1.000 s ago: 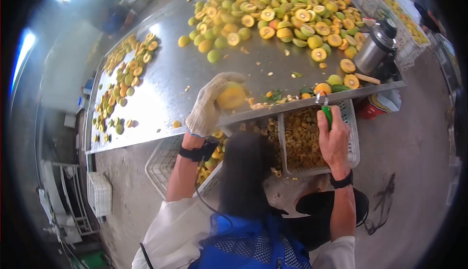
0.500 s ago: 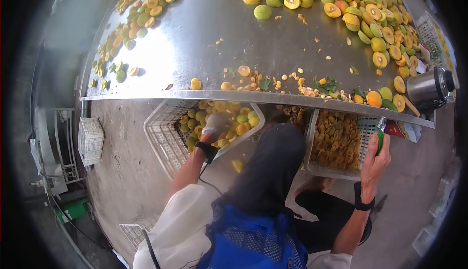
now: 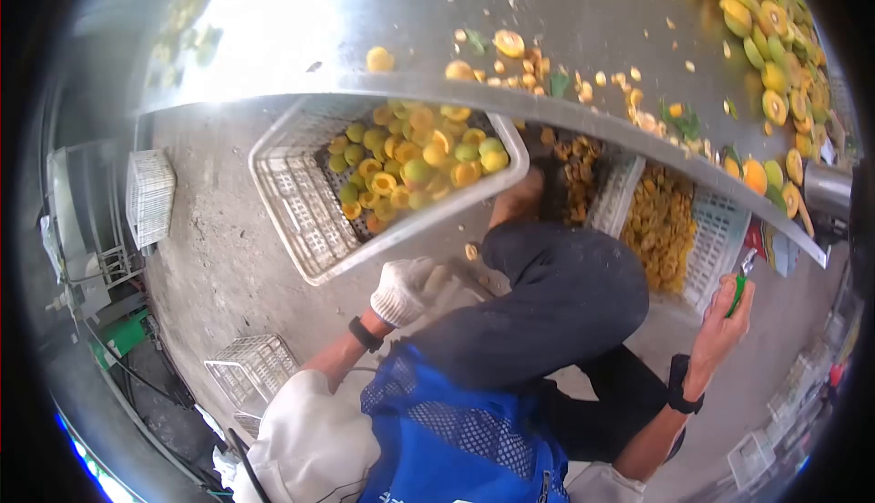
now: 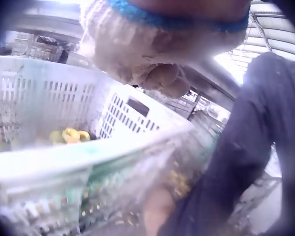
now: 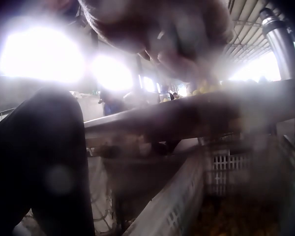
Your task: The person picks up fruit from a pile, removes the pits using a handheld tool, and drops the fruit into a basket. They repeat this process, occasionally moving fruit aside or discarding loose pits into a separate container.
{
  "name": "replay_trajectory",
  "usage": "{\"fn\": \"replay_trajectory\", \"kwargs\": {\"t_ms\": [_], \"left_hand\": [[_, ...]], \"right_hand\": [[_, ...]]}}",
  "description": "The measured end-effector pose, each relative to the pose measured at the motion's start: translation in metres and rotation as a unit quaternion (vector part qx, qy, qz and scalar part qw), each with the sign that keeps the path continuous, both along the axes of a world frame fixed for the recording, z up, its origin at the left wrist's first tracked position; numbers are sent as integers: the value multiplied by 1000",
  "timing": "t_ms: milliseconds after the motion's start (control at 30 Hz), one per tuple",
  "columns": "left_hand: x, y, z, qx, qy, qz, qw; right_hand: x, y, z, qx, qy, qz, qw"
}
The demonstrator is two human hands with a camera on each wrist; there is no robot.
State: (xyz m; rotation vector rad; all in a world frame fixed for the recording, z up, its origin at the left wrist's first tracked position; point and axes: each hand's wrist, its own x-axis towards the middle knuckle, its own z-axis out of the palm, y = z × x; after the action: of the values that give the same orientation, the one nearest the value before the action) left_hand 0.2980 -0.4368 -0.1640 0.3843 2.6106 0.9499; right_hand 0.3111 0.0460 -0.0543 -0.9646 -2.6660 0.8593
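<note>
My left hand point(image 3: 406, 290), in a white knitted glove, is low beside the bent knee, just outside the near edge of a white crate point(image 3: 305, 202). Its fingers are blurred in the head view, and no fruit shows in them. Halved yellow-green stone fruit point(image 3: 416, 171), pits removed, fill part of that crate. My bare right hand point(image 3: 725, 325) grips a tool with a green handle point(image 3: 739, 295) and a short metal tip, held upright off the table's front edge. In the right wrist view the hand point(image 5: 172, 39) is dark and hazy.
A metal table point(image 3: 583, 38) carries loose pits and a heap of halved fruit point(image 3: 770, 38) at right, beside a steel flask point(image 3: 828, 189). Under its edge a second white crate point(image 3: 715, 230) holds brownish-yellow scraps point(image 3: 658, 220). Smaller white baskets point(image 3: 150, 195) stand at left.
My left hand let fruit go into the left crate, then came back toward the knee. The head view has tipped downward. The right hand still holds the green-handled tool.
</note>
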Motion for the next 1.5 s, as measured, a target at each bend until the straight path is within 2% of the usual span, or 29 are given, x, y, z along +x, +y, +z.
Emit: {"fn": "replay_trajectory", "kwargs": {"t_ms": [67,100,133,167,233,300,333,367,433,500,533,567,600,633,667,700,767,833,867,900,933,967,1033,1100,1200,1267,1333,1400,1500], "left_hand": [[28,3,-26,-40,-78,-17,996],[41,4,-36,-58,-115,-34,991],[43,6,-42,-91,-208,-11,974],[55,-2,-71,-66,-211,-5,975],[37,14,-70,-59,-260,-11,964],[24,15,-84,-89,-170,-64,979],[15,22,-78,-106,-123,-84,983],[6,24,-70,-108,-108,-56,987],[-20,19,-49,-31,-141,-53,988],[-44,24,-34,52,-111,23,992],[-55,28,-20,96,-80,53,991],[-67,51,37,62,-13,56,996],[-75,72,82,111,-8,70,991],[-77,94,133,106,-22,118,987],[-76,110,161,219,41,93,970],[-75,120,196,218,31,65,973],[-67,147,238,179,118,-68,974],[-60,198,259,242,165,-285,912],[-50,218,256,232,73,-301,922],[-36,245,262,173,2,-347,922],[-23,269,215,203,-19,-387,899],[-16,295,178,109,38,-496,860],[5,351,101,-33,-8,-629,777],[35,384,2,-81,5,-669,738],[79,408,-125,-157,34,-628,761],[104,397,-218,-186,66,-578,792],[119,382,-283,-194,110,-508,832],[123,364,-314,-170,173,-448,860],[120,354,-298,-159,228,-441,854]], "right_hand": [[11,-8,10,35,-17,-36,999],[20,-8,16,16,-26,-46,998],[26,-5,21,0,-28,-58,998],[29,1,25,-16,-24,-70,997],[40,16,24,39,-26,-49,998],[50,23,37,60,-33,-40,997],[52,17,48,54,-38,-40,997],[57,16,57,47,-43,-39,997],[73,22,60,65,-57,-39,996],[82,24,68,67,-85,-42,993],[88,33,61,81,-58,-17,995],[92,37,63,69,-35,-4,997],[92,38,66,58,-11,10,998],[92,40,70,48,14,25,998],[91,42,76,36,16,29,999],[88,44,80,23,20,34,999],[84,47,90,33,44,47,997],[84,59,76,69,119,51,989],[80,59,83,102,129,54,985],[79,56,92,108,132,54,984],[80,55,96,107,111,47,987],[82,57,98,116,122,52,984],[88,60,108,120,126,44,984],[91,62,107,119,143,18,982],[103,67,102,133,133,-4,982],[111,69,104,136,83,-11,987],[120,74,108,138,80,-12,987],[125,78,110,140,80,-12,987],[131,82,114,140,83,-19,987]]}}
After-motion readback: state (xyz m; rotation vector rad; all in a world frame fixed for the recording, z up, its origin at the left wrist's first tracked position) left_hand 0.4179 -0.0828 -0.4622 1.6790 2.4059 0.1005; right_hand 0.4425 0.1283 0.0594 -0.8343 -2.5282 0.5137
